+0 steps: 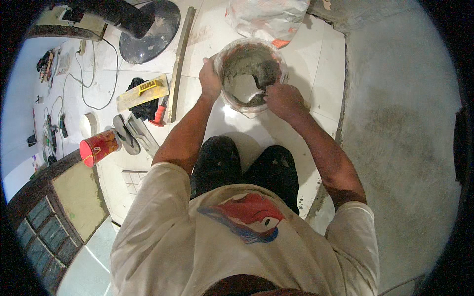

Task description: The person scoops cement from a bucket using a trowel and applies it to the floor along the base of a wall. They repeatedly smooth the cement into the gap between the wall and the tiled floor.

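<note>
A pale round bucket (227, 99) holds grey, damp cement mix (238, 61). My left hand (211, 80) grips the bucket's left side near the rim, fingers wrapped against it. My right hand (285, 101) is closed on the handle of a metal trowel (246, 87), whose blade sits down in the mix. To the left lie a yellow-handled float (147, 89) on something black and a red-handled tool (158, 114).
A long bar (180, 63) lies left of the bucket, beside a black round base (150, 42). Slippers (126, 135), a red canister (98, 147) and cords lie farther left. A white sack (261, 15) sits beyond the bucket; a grey wall (395, 123) rises at right.
</note>
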The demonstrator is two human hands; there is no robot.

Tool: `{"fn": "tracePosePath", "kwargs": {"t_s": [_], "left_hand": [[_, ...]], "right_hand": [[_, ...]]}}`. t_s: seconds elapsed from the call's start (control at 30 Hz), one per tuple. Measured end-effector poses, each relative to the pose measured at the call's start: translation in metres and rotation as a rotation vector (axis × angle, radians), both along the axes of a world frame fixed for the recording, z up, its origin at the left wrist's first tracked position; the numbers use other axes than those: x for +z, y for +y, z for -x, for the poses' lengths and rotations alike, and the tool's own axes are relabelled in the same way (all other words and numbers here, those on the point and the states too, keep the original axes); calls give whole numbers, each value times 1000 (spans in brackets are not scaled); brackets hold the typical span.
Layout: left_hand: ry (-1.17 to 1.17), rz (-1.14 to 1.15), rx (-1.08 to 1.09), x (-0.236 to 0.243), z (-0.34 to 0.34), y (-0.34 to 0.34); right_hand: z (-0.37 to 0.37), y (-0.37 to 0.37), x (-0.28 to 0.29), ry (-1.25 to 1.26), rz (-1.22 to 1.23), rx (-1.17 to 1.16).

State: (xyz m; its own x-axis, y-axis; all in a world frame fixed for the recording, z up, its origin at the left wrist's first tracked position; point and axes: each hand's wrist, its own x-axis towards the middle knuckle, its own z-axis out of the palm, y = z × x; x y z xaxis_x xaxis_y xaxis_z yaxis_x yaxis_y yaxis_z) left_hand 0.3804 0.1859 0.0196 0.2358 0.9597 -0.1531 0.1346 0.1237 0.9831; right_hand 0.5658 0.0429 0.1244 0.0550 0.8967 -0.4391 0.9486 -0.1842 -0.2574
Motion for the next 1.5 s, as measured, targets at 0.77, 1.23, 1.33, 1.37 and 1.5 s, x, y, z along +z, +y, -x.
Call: {"fn": "tracePosePath", "kwargs": {"t_s": [0.77, 1.23, 1.33, 1.37, 1.5], "left_hand": [[31, -68, 206, -221, 98, -105], [11, -395, 31, -350, 162, -98], [-96, -298, 217, -357, 152, -104], [-34, -271, 264, -355, 151, -104], [221, -225, 317, -330, 141, -100]], "right_hand": [[-52, -314, -136, 401, -192, -1634], [-86, -346, -110, 427, -133, -1603], [-68, -361, -95, 461, -139, -1682], [-62, -366, -93, 470, -148, -1711], [-48, -342, -78, 425, -185, -1716]]}}
